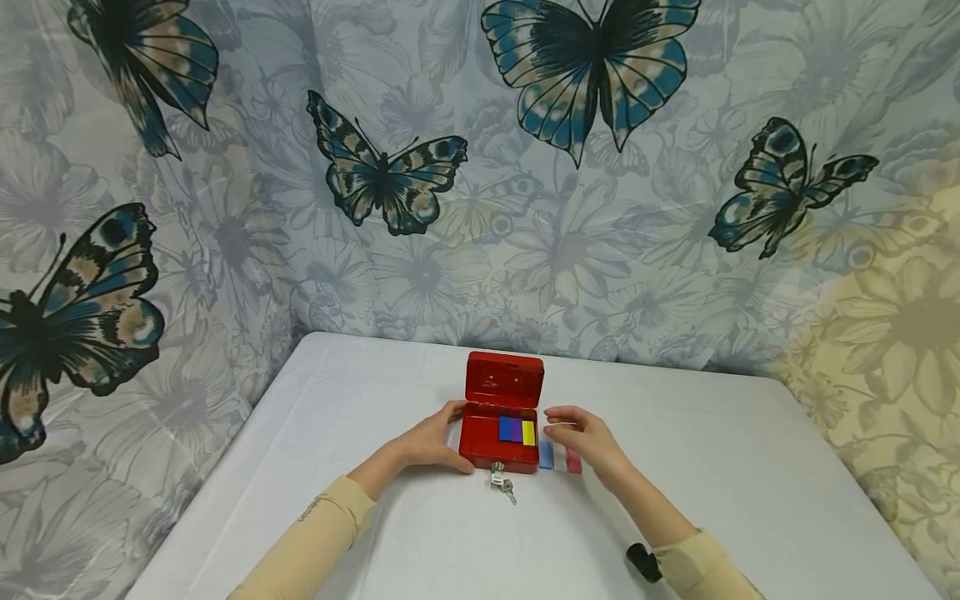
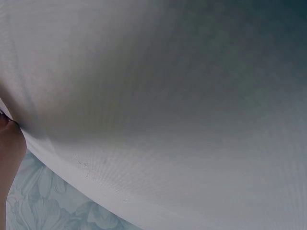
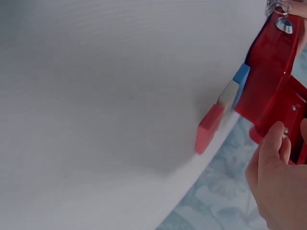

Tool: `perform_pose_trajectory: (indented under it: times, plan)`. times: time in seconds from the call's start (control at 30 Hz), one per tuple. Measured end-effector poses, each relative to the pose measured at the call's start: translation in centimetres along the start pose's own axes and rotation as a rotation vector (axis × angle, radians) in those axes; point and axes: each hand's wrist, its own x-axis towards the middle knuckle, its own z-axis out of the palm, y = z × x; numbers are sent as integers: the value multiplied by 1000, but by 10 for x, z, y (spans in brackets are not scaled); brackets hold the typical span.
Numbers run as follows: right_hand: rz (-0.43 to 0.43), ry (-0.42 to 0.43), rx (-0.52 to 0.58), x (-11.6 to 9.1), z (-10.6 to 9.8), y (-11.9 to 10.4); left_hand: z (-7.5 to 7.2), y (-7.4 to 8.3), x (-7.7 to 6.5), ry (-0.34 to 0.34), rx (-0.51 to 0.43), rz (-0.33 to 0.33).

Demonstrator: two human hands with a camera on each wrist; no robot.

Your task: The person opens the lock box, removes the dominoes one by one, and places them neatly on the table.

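A small red metal cash box [image 1: 498,457] stands on the table with its lid [image 1: 504,379] raised. Inside lie blue [image 1: 506,429], purple [image 1: 517,430] and yellow [image 1: 528,433] blocks, side by side at the right. Keys [image 1: 510,490] hang from the lock at its front. My left hand [image 1: 427,437] holds the box's left side, thumb at the front corner and fingers toward the back. My right hand [image 1: 588,442] hovers by the right side, fingers loosely bent, with nothing visible in it. Below it lie light blue [image 1: 546,455], white [image 1: 560,457] and red [image 3: 208,128] blocks.
A white cloth covers the table [image 1: 390,367]. Butterfly-patterned fabric [image 1: 570,233] rises behind it and at the sides. A black device [image 1: 642,562] sits at the right wrist. The left wrist view shows mostly the white cloth and a sliver of hand.
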Motion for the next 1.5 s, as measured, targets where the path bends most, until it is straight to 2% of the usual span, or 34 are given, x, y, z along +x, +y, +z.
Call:
perform_pose_trajectory:
  times: [0.23,0.5,0.73,0.83,1.13,1.33,1.5]
  plan:
    - [-33,-40,32,1,11,-9,0,0,0,-4,-7,7]
    - [-37,-46,-30,6,21,-11,0,3,-2,-10,-6,7]
    - [-91,-49,-72,7,29,-12,0,3,-2,-10,8,4]
    - [-111,-59,-122,9,33,-12,0,3,-2,-7,12,-11]
    - [-233,-99,-315,16,44,-15,-2,2,-2,-10,-6,2]
    - [-301,-135,-378,18,48,-19,-2,2,-1,-11,-3,4]
    - [-314,-158,-416,19,49,-21,-1,1,-1,-15,-7,11]
